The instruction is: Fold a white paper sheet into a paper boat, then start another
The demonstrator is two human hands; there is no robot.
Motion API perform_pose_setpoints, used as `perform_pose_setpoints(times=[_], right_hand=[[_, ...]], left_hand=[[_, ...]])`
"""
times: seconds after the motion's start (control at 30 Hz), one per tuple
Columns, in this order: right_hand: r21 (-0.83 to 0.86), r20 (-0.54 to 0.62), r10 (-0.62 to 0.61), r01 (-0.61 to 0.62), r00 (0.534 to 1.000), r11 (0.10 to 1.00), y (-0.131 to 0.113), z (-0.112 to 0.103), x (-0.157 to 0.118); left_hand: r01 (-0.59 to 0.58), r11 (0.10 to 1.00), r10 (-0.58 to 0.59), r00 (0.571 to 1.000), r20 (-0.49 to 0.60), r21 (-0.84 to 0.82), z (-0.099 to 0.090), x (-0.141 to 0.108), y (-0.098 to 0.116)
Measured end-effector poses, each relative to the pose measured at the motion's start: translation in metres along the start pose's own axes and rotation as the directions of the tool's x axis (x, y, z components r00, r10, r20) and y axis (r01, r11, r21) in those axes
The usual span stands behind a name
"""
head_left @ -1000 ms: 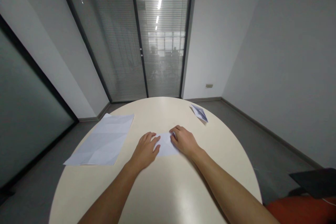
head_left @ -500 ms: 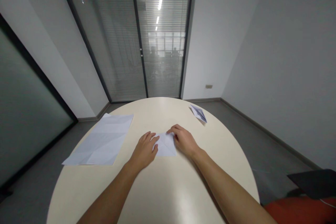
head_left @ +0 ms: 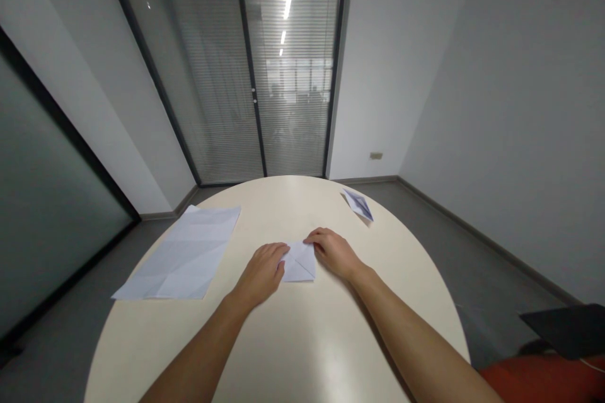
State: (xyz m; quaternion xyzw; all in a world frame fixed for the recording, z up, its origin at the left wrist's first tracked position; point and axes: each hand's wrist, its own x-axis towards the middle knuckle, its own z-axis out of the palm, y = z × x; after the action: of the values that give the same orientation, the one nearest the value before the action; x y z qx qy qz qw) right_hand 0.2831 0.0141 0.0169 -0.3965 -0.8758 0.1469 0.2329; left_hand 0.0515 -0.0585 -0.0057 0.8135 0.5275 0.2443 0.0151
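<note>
A small square of folded white paper (head_left: 299, 264) lies flat on the table in front of me, with diagonal crease or flap lines across it. My left hand (head_left: 265, 269) is at its left side, fingers drawn together over the upper left edge and thumb near the lower left edge. At the upper right corner, the curled fingers of my right hand (head_left: 333, 250) close on the paper. My fingers cover both of its sides in part.
A large creased white sheet (head_left: 189, 252) lies at the table's left, one corner past the rim. A folded paper piece (head_left: 358, 204) rests near the far right edge of the round table (head_left: 278, 346). At lower right are a black object (head_left: 567, 330) and something red (head_left: 543, 381).
My left fingers, spread before, have come together on the paper's left edge. My right hand has shifted slightly down. The paper's diagonal lines show more clearly.
</note>
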Motion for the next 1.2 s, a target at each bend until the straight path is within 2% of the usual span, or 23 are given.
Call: perform_pose_setpoints(times=[0.13, 0.3, 0.47, 0.57, 0.67, 0.77, 0.87, 1.03, 1.2], right_hand=[[0.014, 0.002, 0.008, -0.008, 1.0, 1.0, 0.003, 0.001, 0.0], [0.044, -0.012, 0.028, -0.028, 1.0, 0.999, 0.01, 0.001, 0.0], [0.085, -0.034, 0.079, -0.076, 0.996, 0.993, 0.017, 0.001, 0.001], [0.124, -0.068, 0.105, -0.096, 0.992, 0.988, 0.02, 0.002, 0.001], [0.164, -0.107, 0.118, -0.099, 0.987, 0.982, 0.019, 0.002, 0.002], [0.202, -0.139, 0.127, -0.097, 0.982, 0.975, 0.017, 0.002, 0.002], [0.25, -0.151, 0.134, -0.093, 0.979, 0.964, 0.015, 0.002, 0.003], [0.361, -0.169, 0.115, -0.047, 0.979, 0.931, 0.013, 0.004, 0.005], [0.46, -0.199, 0.111, -0.007, 0.974, 0.888, 0.009, 0.003, 0.005]], left_hand=[[-0.01, 0.999, 0.011, 1.0, 0.028, -0.036, -0.005, 0.0, 0.001], [-0.047, 0.994, 0.056, 0.995, 0.086, -0.102, -0.02, -0.002, 0.006], [0.001, 0.99, 0.013, 0.995, 0.101, -0.142, -0.023, -0.003, 0.007], [0.018, 0.985, -0.009, 0.999, 0.048, -0.172, -0.017, -0.003, 0.006], [0.062, 0.974, -0.077, 0.995, -0.063, -0.216, -0.014, 0.0, 0.004], [0.082, 0.966, -0.133, 0.971, -0.198, -0.247, -0.015, 0.003, 0.003], [0.131, 0.959, -0.201, 0.94, -0.276, -0.252, -0.015, 0.004, 0.0], [0.266, 0.911, -0.362, 0.882, -0.302, -0.316, -0.01, 0.004, -0.004], [0.3, 0.855, -0.438, 0.855, -0.278, -0.424, -0.009, 0.003, -0.003]])
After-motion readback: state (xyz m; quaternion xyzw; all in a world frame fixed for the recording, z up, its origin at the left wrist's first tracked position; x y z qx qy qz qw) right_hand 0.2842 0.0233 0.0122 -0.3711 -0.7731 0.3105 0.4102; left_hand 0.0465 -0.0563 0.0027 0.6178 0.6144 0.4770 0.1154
